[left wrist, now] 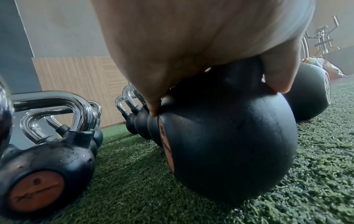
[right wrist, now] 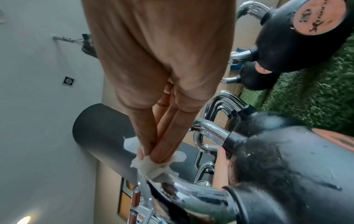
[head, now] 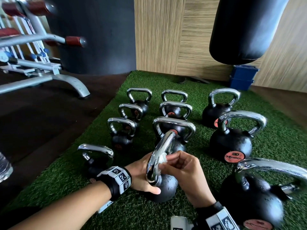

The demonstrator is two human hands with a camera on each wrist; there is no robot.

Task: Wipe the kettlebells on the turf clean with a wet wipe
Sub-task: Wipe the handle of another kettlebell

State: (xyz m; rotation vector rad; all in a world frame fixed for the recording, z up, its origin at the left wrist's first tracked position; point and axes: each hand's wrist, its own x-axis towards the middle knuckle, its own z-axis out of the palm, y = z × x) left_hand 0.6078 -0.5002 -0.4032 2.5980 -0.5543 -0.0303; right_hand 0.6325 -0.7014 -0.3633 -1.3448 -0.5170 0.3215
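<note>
A black kettlebell with a chrome handle stands on the green turf in front of me. My left hand grips its top just under the handle, thumb on the near side; the left wrist view shows the thumb and fingers curled over the black kettlebell. My right hand pinches a crumpled white wet wipe against the handle's near leg. In the right wrist view the fingertips press the wet wipe onto the chrome handle.
Several more kettlebells stand in rows on the turf, a large one close by my right wrist. A weight bench stands on dark flooring at left, a punching bag hangs at upper right above a blue bin. A plastic bottle is at the left edge.
</note>
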